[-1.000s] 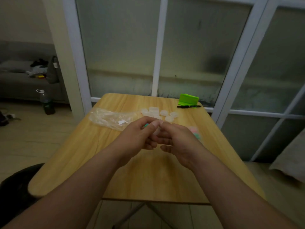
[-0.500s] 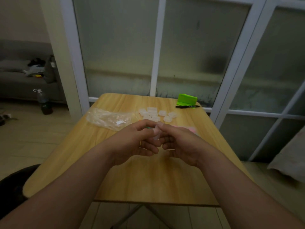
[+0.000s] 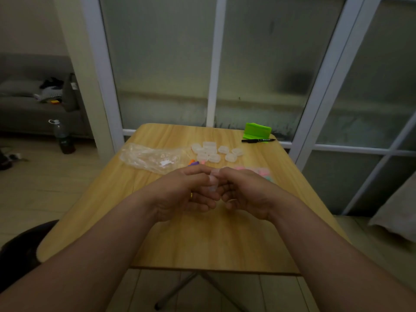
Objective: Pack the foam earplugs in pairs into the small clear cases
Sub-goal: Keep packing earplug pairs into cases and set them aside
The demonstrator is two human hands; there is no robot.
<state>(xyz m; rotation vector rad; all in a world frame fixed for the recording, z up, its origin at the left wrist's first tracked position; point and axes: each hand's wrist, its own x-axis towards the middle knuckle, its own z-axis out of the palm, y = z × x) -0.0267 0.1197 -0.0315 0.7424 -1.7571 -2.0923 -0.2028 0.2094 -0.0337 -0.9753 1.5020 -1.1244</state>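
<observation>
- The fingers [image 3: 198, 171] of the left hand [image 3: 186, 194] and right hand [image 3: 247, 195] curl inward and pinch 1 clear case [image 3: 212, 184] between them, above the counter [image 3: 202, 244].
- Just beyond the left hand lie orange and purple earplugs [image 3: 194, 163]; pink and green ones show behind the right hand.
- Farther back sits a cluster of empty cases [image 3: 213, 152].
- A plastic bag [image 3: 148, 157] lies left of them, and a black pen [image 3: 258, 140] lies at the far right corner.

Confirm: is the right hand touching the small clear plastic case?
Touching. Head view shows right hand pinching the small clear plastic case; left hand grips it too.
</observation>
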